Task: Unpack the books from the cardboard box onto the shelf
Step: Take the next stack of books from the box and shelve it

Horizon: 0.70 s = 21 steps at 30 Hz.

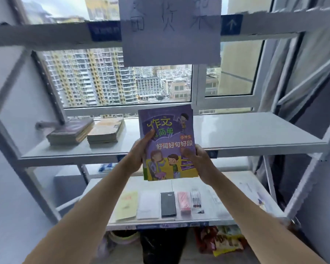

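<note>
A person's two bare arms reach forward toward a grey metal shelf [246, 134] set against a window with apartment towers outside.

On the middle shelf board, at about ten o'clock from the hands, lie two flat stacks of books side by side: a darker stack [71, 133] on the left and a tan stack [106, 133] just beside it on the right. Their covers are too blurred to read.

At the centre, both hands hold up a thin stack of purple books [168, 141], upright and tilted slightly left, in front of the shelf's front edge. The top cover shows cartoon children and Chinese writing: 作文 in green, 简单 below it, 小学生 on an orange patch, and 好词好句好段 in yellow. How many books are in the stack cannot be told. The left hand [139, 157] grips the left edge, fingers behind and thumb curled over the cover. The right hand [200, 161] grips the lower right edge the same way, thumb pressed on the cover.

At twelve o'clock, a white paper sign [171, 31] hangs from the top rail with three handwritten characters, 备货架. A blue label [231, 24] with a white up arrow sits at one o'clock.

On the lower shelf board, at six o'clock, lie in a row: one yellow booklet [127, 205], one white packet [148, 206], one black case [168, 204] with small unreadable print, one pink packet [184, 202], and a pack of pens [196, 199].
</note>
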{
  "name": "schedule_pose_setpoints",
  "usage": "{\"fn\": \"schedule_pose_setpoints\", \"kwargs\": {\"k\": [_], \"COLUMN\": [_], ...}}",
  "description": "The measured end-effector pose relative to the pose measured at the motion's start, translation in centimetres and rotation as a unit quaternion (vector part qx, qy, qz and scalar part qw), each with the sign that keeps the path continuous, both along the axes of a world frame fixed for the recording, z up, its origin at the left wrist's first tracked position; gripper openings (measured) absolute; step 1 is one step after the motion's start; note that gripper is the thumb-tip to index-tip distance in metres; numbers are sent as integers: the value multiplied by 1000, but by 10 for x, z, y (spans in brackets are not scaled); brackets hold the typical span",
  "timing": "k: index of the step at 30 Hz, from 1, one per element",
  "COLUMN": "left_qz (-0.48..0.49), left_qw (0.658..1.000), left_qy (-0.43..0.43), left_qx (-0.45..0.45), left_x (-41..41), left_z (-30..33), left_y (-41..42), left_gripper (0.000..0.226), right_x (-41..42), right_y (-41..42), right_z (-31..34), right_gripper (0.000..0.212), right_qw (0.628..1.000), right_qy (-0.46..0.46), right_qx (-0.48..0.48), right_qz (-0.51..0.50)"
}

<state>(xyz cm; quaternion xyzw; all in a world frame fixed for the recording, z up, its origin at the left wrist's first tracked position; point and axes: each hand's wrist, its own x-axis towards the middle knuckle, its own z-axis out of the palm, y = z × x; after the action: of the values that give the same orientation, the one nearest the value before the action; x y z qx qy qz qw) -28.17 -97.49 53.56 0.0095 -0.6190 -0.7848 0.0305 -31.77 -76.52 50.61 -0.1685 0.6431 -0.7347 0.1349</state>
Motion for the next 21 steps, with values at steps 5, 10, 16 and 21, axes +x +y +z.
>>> {"fn": "schedule_pose_setpoints", "kwargs": {"k": [5,10,16,21], "left_qz": [36,69,86,89], "left_qw": [999,993,988,989], "left_qy": [6,71,111,122], "left_qx": [-8,-63,-72,-7], "left_x": [-64,-117,-173,-203], "left_z": [-1,3,-8,-41], "left_y": [-70,-121,-159,-167], "left_gripper": [56,60,98,90], "right_x": [-71,-135,-181,-196], "right_y": [-73,-126,-172,-187], "right_z": [-3,4,-9,-29], "right_gripper": [46,45,54,67], "right_qw": [999,995,997,998], "right_qy": [26,72,63,49], "right_qx": [13,50,36,29], "right_qz": [33,44,23,-8]}}
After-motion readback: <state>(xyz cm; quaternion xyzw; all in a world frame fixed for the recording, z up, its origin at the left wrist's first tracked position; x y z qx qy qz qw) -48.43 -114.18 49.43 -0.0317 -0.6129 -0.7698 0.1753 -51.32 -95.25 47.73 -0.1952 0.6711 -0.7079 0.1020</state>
